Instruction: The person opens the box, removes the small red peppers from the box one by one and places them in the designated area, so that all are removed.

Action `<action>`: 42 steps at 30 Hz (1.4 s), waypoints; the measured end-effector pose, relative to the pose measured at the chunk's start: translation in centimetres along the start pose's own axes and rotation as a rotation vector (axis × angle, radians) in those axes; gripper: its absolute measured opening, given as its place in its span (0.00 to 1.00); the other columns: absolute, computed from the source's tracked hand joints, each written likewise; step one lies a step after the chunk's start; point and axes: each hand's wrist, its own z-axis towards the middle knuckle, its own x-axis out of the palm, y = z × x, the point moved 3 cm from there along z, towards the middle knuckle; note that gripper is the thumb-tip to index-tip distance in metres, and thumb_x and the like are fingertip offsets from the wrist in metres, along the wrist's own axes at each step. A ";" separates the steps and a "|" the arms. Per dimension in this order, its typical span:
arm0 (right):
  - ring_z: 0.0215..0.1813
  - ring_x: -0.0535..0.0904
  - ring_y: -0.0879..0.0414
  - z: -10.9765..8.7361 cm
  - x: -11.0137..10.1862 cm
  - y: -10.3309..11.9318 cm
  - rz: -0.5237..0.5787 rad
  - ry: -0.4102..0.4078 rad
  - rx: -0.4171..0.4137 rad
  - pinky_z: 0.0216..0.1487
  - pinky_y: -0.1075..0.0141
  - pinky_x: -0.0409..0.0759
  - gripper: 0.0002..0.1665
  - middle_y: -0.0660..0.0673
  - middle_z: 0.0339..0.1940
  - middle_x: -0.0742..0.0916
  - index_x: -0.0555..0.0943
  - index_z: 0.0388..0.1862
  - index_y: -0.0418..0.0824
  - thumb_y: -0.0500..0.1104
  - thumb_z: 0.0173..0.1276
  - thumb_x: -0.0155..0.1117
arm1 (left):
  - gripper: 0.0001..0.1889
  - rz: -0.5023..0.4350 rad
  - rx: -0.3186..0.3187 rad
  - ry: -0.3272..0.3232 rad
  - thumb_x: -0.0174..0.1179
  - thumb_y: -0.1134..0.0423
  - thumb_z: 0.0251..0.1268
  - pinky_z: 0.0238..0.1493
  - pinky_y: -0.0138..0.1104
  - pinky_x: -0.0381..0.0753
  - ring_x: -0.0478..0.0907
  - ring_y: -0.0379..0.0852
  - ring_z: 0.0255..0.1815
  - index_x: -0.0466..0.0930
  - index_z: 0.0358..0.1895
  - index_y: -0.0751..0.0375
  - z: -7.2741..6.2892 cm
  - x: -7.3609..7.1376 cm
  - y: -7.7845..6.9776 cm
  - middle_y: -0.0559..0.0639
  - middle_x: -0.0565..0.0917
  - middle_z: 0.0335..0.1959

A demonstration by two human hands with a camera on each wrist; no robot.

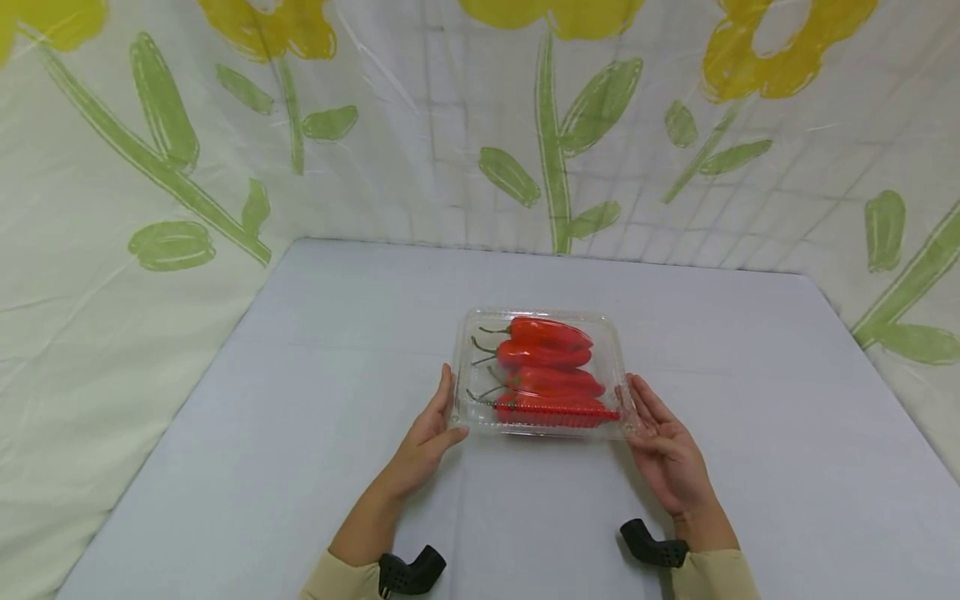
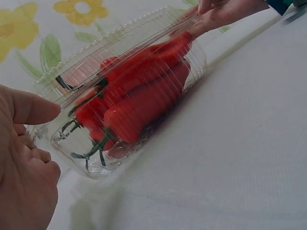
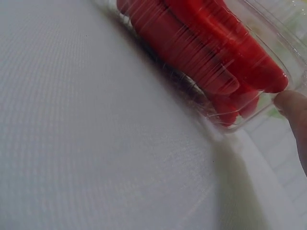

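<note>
A clear plastic clamshell box (image 1: 609, 346) holds several red peppers (image 1: 551, 381) with green stems, lying side by side. Its lid sits down over them. My left hand (image 1: 420, 450) grips the left end, thumb at the near corner and fingers along the side. At the opposite end my right hand (image 1: 670, 467) holds the box, its thumb near the front right corner. In the left wrist view, the left thumb (image 2: 36, 109) lies above the rim with the other fingers curled below. The right wrist view shows the right thumb (image 3: 295, 112) against the box's end, beside the pepper tips (image 3: 276, 79).
The box is over the middle of a table (image 1: 337, 333) covered with a white cloth. Behind and at both sides hangs a pale sheet (image 1: 390, 150) printed with yellow flowers and green leaves. Black wrist devices (image 1: 411, 573) sit at both cuffs.
</note>
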 end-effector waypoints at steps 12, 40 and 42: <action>0.71 0.63 0.63 0.0 0.2 -0.2 0.059 0.076 -0.003 0.67 0.72 0.66 0.37 0.52 0.72 0.67 0.45 0.74 0.35 0.20 0.66 0.16 | 0.36 0.232 0.053 -0.067 0.42 0.74 0.68 0.66 0.11 0.36 0.29 0.51 0.77 0.31 0.73 0.66 -0.1 0.4 0.3 0.56 0.33 0.76; 0.65 0.66 0.76 0.0 0.7 -0.7 -0.372 -0.153 0.060 0.60 0.81 0.69 0.30 0.69 0.65 0.71 0.40 0.70 0.29 0.36 0.76 0.36 | 0.34 0.407 0.074 -0.167 0.44 0.70 0.69 0.68 0.14 0.38 0.40 0.50 0.77 0.39 0.74 0.63 -0.4 0.5 0.4 0.54 0.43 0.77; 0.65 0.65 0.76 0.0 0.7 -0.7 -0.377 -0.150 0.058 0.60 0.81 0.68 0.30 0.69 0.65 0.71 0.40 0.70 0.29 0.36 0.76 0.36 | 0.33 0.406 0.081 -0.174 0.44 0.70 0.70 0.68 0.14 0.39 0.41 0.50 0.77 0.40 0.74 0.62 -0.3 0.4 0.4 0.53 0.44 0.76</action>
